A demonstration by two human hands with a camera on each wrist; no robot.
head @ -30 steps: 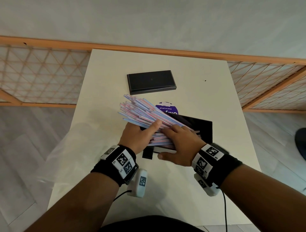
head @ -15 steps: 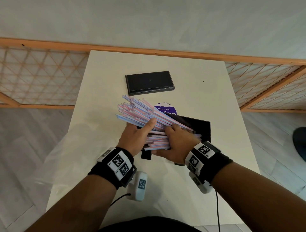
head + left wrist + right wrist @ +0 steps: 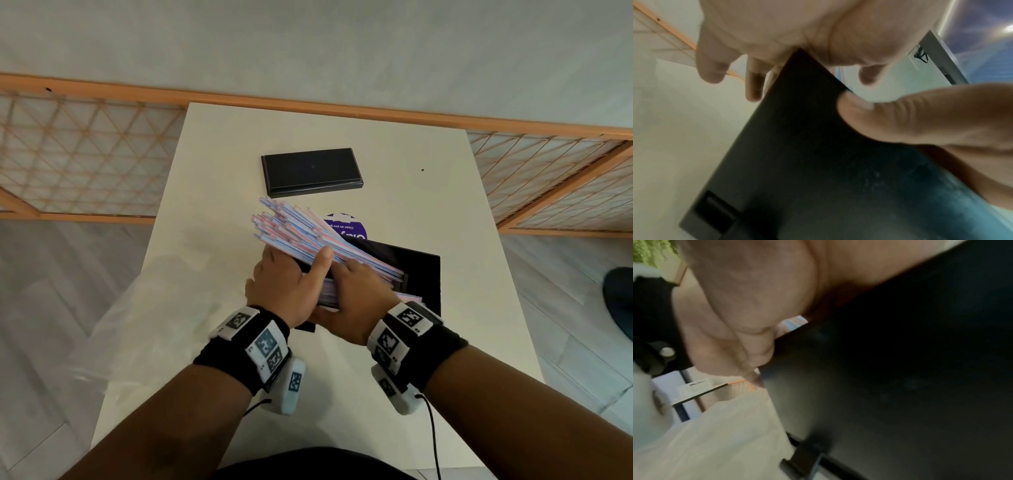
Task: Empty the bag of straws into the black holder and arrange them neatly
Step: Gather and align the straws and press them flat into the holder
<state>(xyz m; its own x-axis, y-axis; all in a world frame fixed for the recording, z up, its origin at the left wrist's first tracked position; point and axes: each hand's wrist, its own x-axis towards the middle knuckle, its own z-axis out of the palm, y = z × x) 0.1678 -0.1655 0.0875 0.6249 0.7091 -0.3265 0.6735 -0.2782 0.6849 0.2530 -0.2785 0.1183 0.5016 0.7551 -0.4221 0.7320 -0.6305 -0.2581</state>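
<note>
Pink, blue and white paper straws (image 3: 301,229) fan out from the black holder (image 3: 423,274), which sits toward the right edge of the white table (image 3: 219,205), in its near half. We have both hands on that load. Our left hand (image 3: 287,287) is at the holder's left end, its thumb laid over the top of the slanting bunch and its fingers reaching down beside the black wall; from the left wrist view those fingers hang loosely spread past the holder's edge, so we cannot tell how firmly they hold. Our right hand (image 3: 356,301) lies across the straws inside the holder, fingers curled over them and thumb under the near edge. Most of the straws lean up and away toward the far left, their ends uneven; a lower layer lies flat in the holder. A black lid (image 3: 310,171) lies flat nearer the far edge, well apart. A purple sticker (image 3: 352,228) shows just behind the holder. A clear plastic bag (image 3: 137,329) lies slack over the table's left edge.
</note>
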